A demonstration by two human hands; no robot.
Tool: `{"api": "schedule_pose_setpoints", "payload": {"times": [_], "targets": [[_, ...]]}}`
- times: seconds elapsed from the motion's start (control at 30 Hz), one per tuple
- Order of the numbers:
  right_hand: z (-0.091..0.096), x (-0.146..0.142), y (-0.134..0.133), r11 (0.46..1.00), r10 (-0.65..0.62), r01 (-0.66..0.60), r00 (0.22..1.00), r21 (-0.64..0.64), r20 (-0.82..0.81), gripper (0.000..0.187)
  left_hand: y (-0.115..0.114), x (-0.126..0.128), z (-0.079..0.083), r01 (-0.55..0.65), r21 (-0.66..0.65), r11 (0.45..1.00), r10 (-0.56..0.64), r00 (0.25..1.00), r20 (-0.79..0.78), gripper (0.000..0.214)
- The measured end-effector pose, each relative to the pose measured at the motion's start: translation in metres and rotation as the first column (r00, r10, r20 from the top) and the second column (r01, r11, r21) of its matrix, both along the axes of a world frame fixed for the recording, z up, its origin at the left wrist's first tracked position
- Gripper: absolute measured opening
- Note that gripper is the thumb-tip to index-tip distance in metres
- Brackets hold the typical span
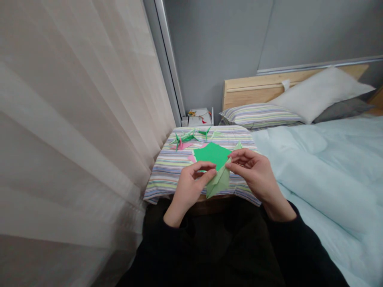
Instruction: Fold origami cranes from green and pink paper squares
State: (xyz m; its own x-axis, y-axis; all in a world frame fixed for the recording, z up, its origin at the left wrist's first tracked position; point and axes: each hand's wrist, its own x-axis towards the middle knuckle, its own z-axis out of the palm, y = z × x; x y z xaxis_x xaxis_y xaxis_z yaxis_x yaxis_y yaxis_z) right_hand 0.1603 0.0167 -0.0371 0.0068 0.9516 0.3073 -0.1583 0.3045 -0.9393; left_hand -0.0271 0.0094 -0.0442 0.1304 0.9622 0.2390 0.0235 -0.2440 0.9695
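Observation:
Between my two hands is a light green folded paper (220, 182), creased into overlapping flaps and held just above the near edge of the table. My left hand (191, 185) pinches its left side between thumb and fingers. On its upper right, the thumb and fingertips of my right hand (254, 169) are closed on it. A pale green tip (238, 146) shows behind the right fingers. Beyond the hands lies a bright green paper sheet (212, 153), partly covered by them, with pink paper (192, 158) showing at its left edge.
Several folded green paper pieces (187, 137) and a pink one (181, 144) lie on the striped cloth (167, 169) covering the table. A curtain (119, 99) hangs close on the left. A bed with a light blue quilt (323, 167) is on the right.

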Motion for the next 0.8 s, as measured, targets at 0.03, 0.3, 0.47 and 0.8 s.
{"api": "schedule_pose_setpoints", "payload": {"times": [0.03, 0.3, 0.47, 0.8], "targets": [[0.003, -0.001, -0.002, 1.0, 0.02, -0.02, 1.0, -0.003, 0.022, 0.028, 0.0, 0.003, 0.002, 0.017, 0.005, 1.0, -0.017, 1.0, 0.003, 0.019], [0.009, -0.005, -0.009, 0.998, 0.068, -0.068, 0.996, 0.005, 0.057, 0.024, -0.009, 0.017, 0.013, 0.033, -0.033, 0.999, -0.03, 0.996, 0.089, 0.017], [0.008, -0.008, -0.01, 1.0, 0.03, -0.03, 1.0, 0.01, 0.008, 0.026, -0.012, 0.02, 0.018, 0.004, 0.009, 1.0, -0.005, 0.997, 0.08, 0.015], [0.009, -0.006, -0.015, 0.997, 0.074, -0.076, 0.993, 0.012, 0.096, 0.023, -0.012, 0.022, 0.02, -0.016, 0.031, 0.999, 0.013, 0.994, 0.106, 0.015]]}}
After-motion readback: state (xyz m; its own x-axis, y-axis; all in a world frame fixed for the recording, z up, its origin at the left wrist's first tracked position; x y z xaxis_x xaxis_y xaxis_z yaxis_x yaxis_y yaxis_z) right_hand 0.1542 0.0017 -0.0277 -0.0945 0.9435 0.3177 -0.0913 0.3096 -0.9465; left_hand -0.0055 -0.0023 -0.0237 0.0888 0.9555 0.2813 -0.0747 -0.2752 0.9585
